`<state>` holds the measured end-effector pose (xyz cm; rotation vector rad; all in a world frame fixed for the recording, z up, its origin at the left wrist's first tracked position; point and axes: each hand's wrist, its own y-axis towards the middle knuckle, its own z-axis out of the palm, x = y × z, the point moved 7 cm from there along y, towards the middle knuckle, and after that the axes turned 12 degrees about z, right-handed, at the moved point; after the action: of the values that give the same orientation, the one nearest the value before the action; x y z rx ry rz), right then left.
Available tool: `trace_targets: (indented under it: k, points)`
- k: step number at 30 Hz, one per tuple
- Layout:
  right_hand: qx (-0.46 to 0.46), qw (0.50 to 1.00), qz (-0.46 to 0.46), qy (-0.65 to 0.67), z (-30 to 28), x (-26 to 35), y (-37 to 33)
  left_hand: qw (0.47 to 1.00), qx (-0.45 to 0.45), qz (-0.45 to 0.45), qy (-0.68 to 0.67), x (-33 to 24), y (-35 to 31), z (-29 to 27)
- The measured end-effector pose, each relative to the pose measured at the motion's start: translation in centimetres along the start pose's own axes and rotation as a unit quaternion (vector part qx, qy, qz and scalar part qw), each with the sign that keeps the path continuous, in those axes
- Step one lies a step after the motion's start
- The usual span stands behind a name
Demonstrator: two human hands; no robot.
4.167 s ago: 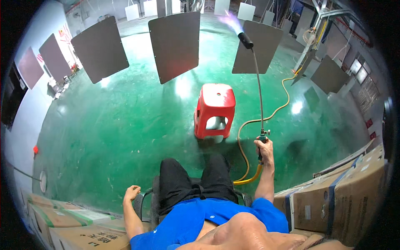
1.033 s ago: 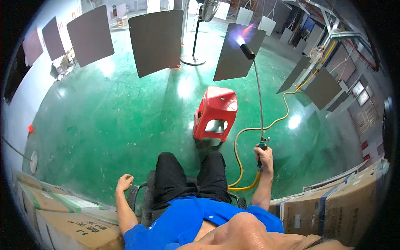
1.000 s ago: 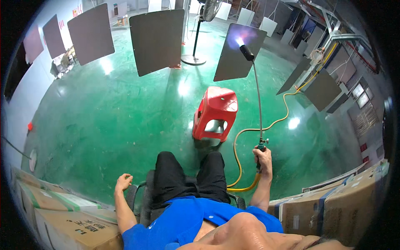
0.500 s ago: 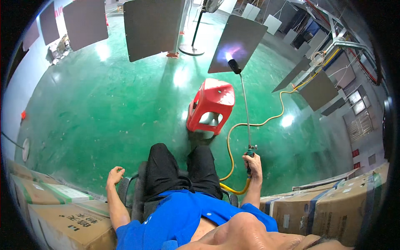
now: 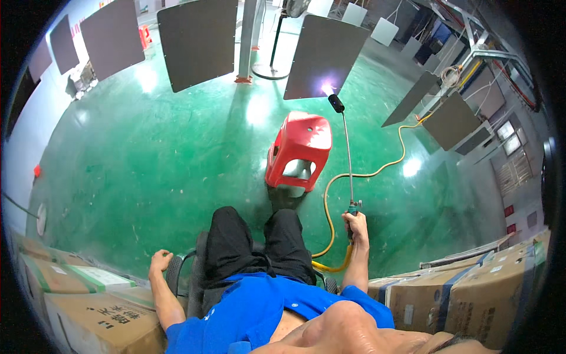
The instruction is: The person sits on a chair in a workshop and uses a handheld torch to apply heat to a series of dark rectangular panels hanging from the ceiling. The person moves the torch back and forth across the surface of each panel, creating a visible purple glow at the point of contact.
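Observation:
My right hand (image 5: 356, 226) is wrapped round the handle of a gas torch (image 5: 348, 158). A long thin metal tube runs forward from the handle to a black burner head (image 5: 336, 104), where a bright violet-white flame (image 5: 328, 89) burns. The flame is in front of the lower right part of a hanging dark grey panel (image 5: 325, 56). A yellow hose (image 5: 332, 230) leaves the handle and loops over the floor. My left hand (image 5: 160, 261) rests beside the chair armrest (image 5: 174, 271), its fingers loosely curled, with nothing visible in them.
A red plastic stool (image 5: 300, 147) stands on the green floor ahead of my knees. More grey panels (image 5: 197, 44) hang to the left and others at right. A fan stand (image 5: 270, 71) is behind. Cardboard boxes flank me, left (image 5: 100, 321) and right (image 5: 418, 304).
The hanging panels have shifted left. The torch head has come slightly nearer and to the right, the flame now lower against the panel. My left hand's fingers look more curled.

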<state>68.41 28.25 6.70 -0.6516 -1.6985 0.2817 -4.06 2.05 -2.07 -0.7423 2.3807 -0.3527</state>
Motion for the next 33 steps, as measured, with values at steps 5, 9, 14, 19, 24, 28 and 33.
trace_targets:
  k: [5,9,14,19,24,28,33]
  points:
    - [0.002,0.999,-0.008,0.041,0.2,1.4,2.1,1.000,0.006,-0.015,0.015,2.6,0.2,1.0]
    - [0.008,0.998,-0.018,0.067,0.3,3.8,2.7,1.000,0.009,-0.024,-0.003,4.8,0.7,1.9]
    - [0.013,0.994,-0.043,0.100,0.1,7.4,4.0,1.000,0.017,-0.026,0.006,7.4,1.5,2.6]
    - [0.004,0.990,-0.083,0.118,-0.1,12.0,0.9,0.998,0.004,-0.026,-0.049,3.4,0.4,1.9]
    - [0.028,0.986,-0.106,0.125,1.3,12.4,-1.0,0.996,-0.054,0.063,-0.035,-0.9,-0.5,-0.5]
    - [0.048,0.989,-0.102,0.100,3.0,11.8,-3.3,0.993,-0.049,0.066,-0.079,-4.0,-1.7,-1.8]
    - [0.034,0.992,-0.112,0.048,5.0,9.9,-5.0,0.994,-0.034,0.049,-0.093,-2.6,-0.3,-1.2]
